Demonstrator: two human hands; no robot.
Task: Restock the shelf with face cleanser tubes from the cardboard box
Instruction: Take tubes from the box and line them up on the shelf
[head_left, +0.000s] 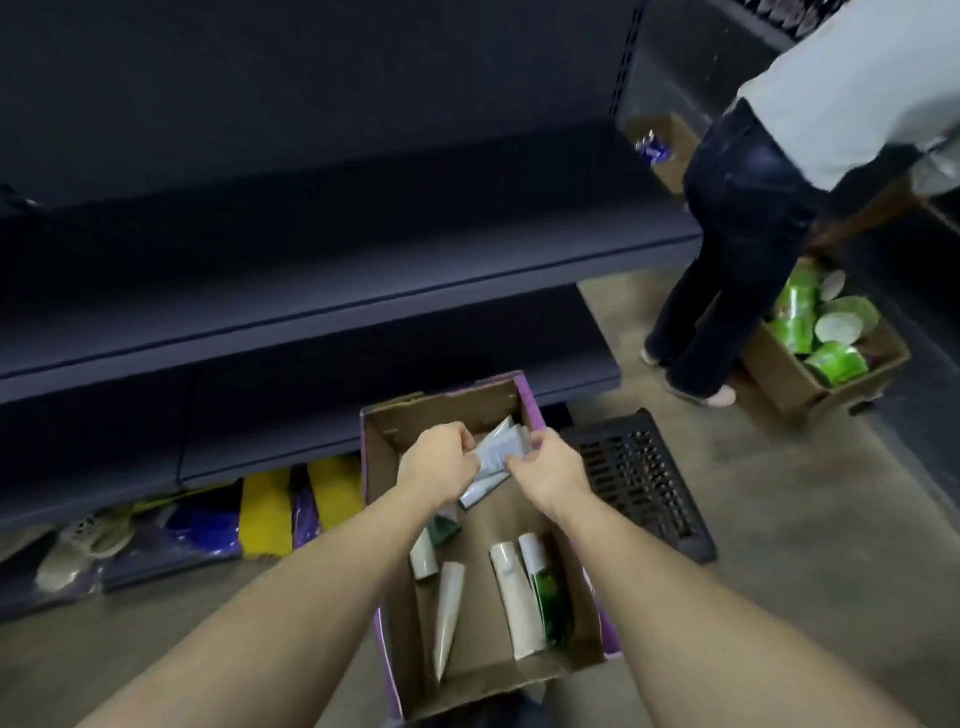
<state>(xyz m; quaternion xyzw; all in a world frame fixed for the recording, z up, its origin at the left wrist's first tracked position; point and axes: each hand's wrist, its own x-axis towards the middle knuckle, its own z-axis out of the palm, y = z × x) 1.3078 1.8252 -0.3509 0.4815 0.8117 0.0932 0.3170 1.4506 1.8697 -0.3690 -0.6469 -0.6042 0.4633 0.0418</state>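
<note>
An open cardboard box with purple outer sides stands on the floor before a dark shelf unit. Both my hands reach into its far end. My left hand and my right hand together grip a small bunch of pale grey-white cleanser tubes. Another tube hangs just below them. Several more tubes lie loose on the box floor: a white one, a cream one, a green one and a short white one.
Another person in dark jeans bends over at the right beside a cardboard box of green packs. A black plastic crate lid lies right of my box. Yellow and purple bags and a shoe sit under the lowest shelf.
</note>
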